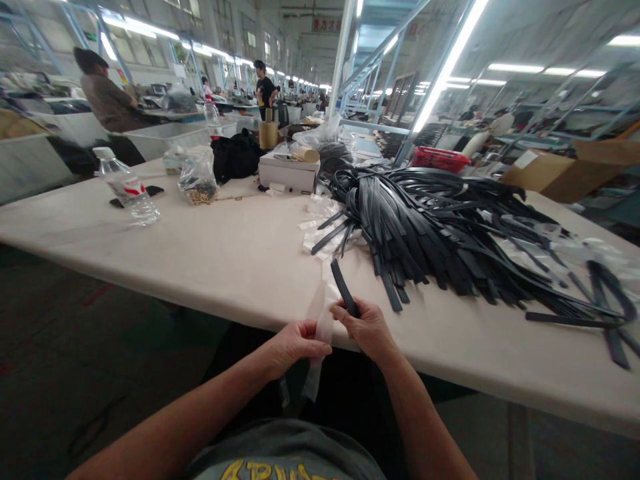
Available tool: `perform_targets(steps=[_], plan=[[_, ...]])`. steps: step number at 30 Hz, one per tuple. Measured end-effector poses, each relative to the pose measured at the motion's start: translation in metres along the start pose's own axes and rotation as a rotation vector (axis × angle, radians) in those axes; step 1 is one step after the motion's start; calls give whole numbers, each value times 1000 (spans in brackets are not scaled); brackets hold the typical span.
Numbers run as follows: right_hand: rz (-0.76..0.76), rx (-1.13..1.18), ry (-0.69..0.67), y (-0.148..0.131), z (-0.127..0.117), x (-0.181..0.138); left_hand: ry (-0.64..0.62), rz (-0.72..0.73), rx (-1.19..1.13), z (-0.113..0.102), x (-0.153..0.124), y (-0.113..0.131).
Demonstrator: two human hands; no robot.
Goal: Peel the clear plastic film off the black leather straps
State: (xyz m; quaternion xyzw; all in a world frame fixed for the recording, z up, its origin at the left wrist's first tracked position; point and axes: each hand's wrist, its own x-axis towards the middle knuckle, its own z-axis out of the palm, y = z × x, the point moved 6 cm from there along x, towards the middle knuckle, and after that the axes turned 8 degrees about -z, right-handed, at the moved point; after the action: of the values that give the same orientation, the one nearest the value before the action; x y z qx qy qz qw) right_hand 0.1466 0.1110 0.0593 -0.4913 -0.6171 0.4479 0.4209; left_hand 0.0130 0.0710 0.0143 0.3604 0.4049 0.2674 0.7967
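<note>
At the near edge of the pale table (215, 253), my right hand (367, 330) grips a single black strap (344, 287) that points up and away from me. My left hand (295, 343) pinches a thin clear plastic sleeve (320, 333) right beside the strap's lower end; the sleeve hangs down below the table edge. A big heap of the same black straps (440, 227) lies on the table just beyond my right hand, spreading to the right. Loose clear sleeves (320, 223) lie at the heap's left side.
A water bottle (127, 187), a bag of small metal parts (199, 179), a black bag (236, 155) and a white box (287, 172) stand at the table's far side. A cardboard box (560, 173) and red basket (439, 159) sit far right. Other people work at distant benches.
</note>
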Motion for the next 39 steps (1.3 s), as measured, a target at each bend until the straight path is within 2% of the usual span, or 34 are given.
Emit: perform_targets(steps=[5, 8, 11, 15, 19, 26, 32, 36, 39], plan=[[-21, -29, 14, 5, -6, 1, -69, -85, 68, 9, -3, -20], [-41, -65, 47, 6, -9, 0, -68, -135, 138, 10, -6, -29], [-68, -102, 69, 5, -11, 0, -73, -156, 211, 10, -9, -30], [-92, -137, 84, 7, -12, 1, -169, -198, 323, 15, -14, -32], [-85, -150, 101, 11, -13, 2, -205, -201, 360, 17, -17, -33], [-60, -144, 118, 6, -19, -12, -23, -122, 39, 8, -7, -23], [22, -143, 125, 9, -23, -61, 151, 39, -227, -13, 5, 1], [49, -162, 85, 10, -14, -96, 189, 102, -344, -15, 11, 11], [13, -234, 38, 12, -1, -112, 210, 83, -460, -12, 15, 10]])
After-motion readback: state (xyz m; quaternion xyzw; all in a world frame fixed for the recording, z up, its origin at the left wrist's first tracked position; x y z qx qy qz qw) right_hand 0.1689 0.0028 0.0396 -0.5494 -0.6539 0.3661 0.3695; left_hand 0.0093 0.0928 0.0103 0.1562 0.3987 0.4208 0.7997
